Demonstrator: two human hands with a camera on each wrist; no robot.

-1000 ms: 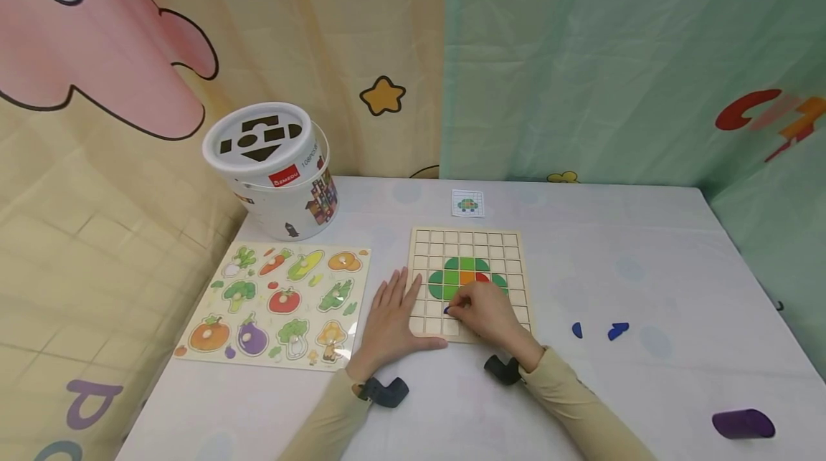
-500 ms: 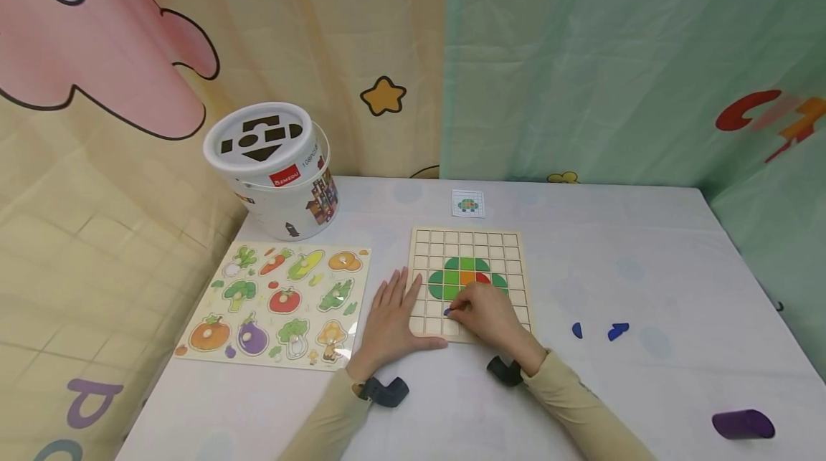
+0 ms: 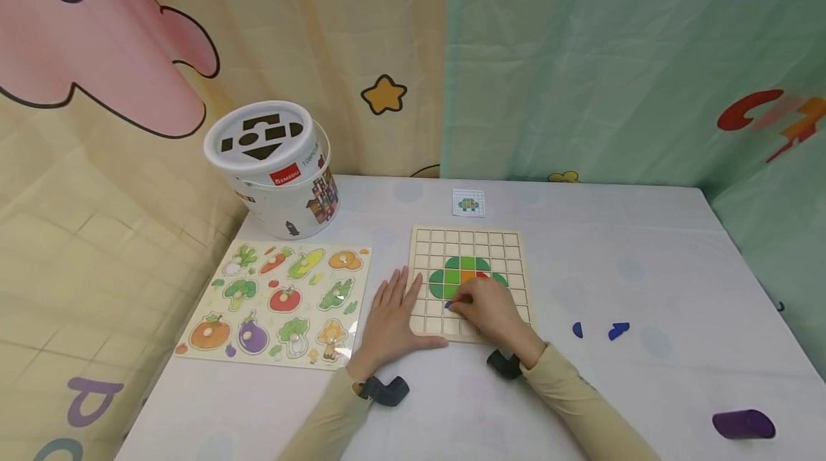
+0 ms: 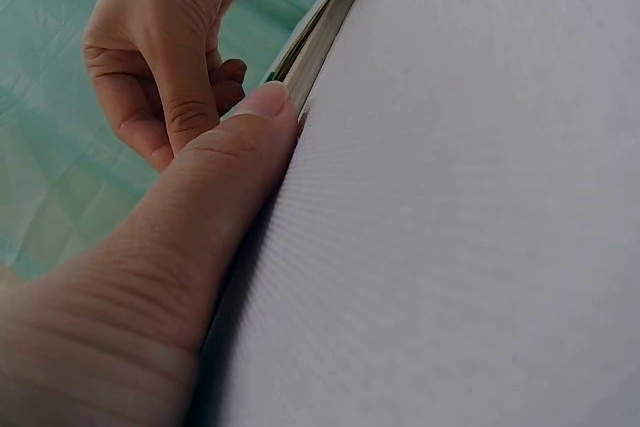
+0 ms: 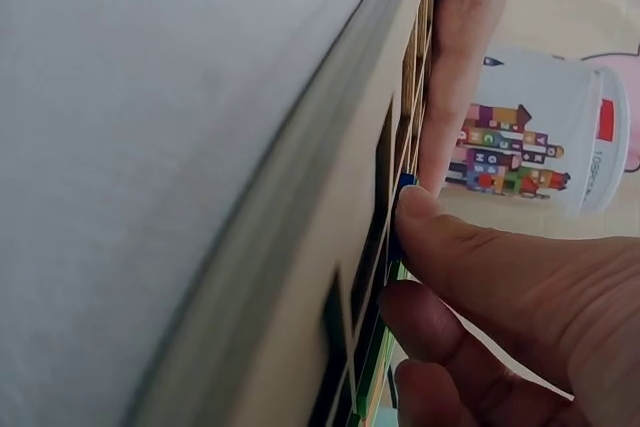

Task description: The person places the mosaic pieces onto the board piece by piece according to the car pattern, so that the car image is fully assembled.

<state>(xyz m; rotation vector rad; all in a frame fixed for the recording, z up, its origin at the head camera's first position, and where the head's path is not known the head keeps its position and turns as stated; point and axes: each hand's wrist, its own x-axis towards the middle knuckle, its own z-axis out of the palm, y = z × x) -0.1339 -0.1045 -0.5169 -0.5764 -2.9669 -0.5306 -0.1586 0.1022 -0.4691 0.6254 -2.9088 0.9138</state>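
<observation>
In the head view a wooden grid board (image 3: 434,249) lies on the table, with a patch of green pieces (image 3: 452,290), an orange piece (image 3: 467,277) and a partly covered red piece set in its squares. My left hand (image 3: 389,317) rests along the board's left side, fingers straight and thumb spread toward the near edge. Just below the green patch, my right hand (image 3: 488,309) pinches a small blue piece (image 3: 448,305) between thumb and finger. The right wrist view shows that blue piece (image 5: 406,183) at the thumb tip, down at the grid. Part of the board is hidden under this hand.
Loose blue pieces (image 3: 577,330) lie to the right of the board. Behind it is a small pattern card (image 3: 468,203). A vegetable puzzle board (image 3: 303,325) and a white bucket (image 3: 277,210) stand left; a purple object (image 3: 743,424) lies at the near right.
My right hand has shifted slightly away from me over the board, bringing the blue piece closer to the green patch. The left hand has stayed in place.
</observation>
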